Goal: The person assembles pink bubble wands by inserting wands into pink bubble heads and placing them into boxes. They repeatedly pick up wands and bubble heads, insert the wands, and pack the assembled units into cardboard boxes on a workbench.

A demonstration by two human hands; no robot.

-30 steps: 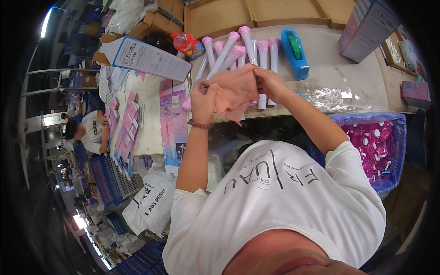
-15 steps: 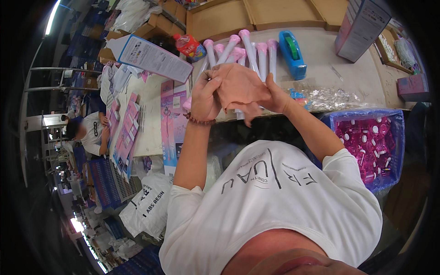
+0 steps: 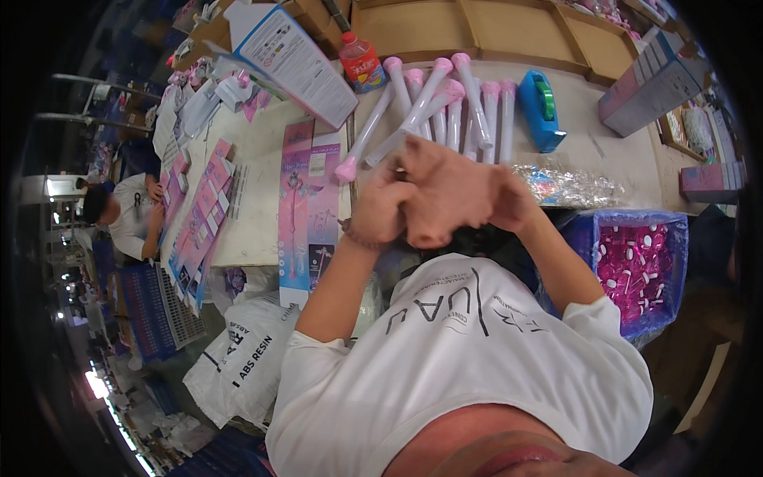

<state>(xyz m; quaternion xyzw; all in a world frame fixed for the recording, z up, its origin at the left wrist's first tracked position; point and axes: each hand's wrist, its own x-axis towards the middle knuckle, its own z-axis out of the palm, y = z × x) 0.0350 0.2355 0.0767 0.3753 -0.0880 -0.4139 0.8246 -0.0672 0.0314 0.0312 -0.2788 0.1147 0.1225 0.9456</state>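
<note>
A limp, salmon-pink piece of cloth (image 3: 449, 189) is stretched between my two hands above the table's front edge, its outline smeared by motion. On its left side my left hand (image 3: 381, 205) closes over the cloth, a beaded bracelet at the wrist. My right hand (image 3: 513, 200) grips the opposite side, fingers partly hidden by the fabric. Just beyond the hands lie several clear tubes with pink ends (image 3: 455, 119), some crossing one another.
A blue tape dispenser (image 3: 543, 119) and red-labelled bottle (image 3: 362, 63) flank the tubes. Flat printed cards (image 3: 298, 207) lie left. A lined blue crate (image 3: 679, 262) holds several magenta bottles at right. Cardboard trays (image 3: 517, 40) stand behind. Another person (image 3: 131, 211) works far left.
My hands have come nearer my body with the cloth, which has been turned and bunched differently. The whole view has shifted slightly, moving the table items lower and sideways.
</note>
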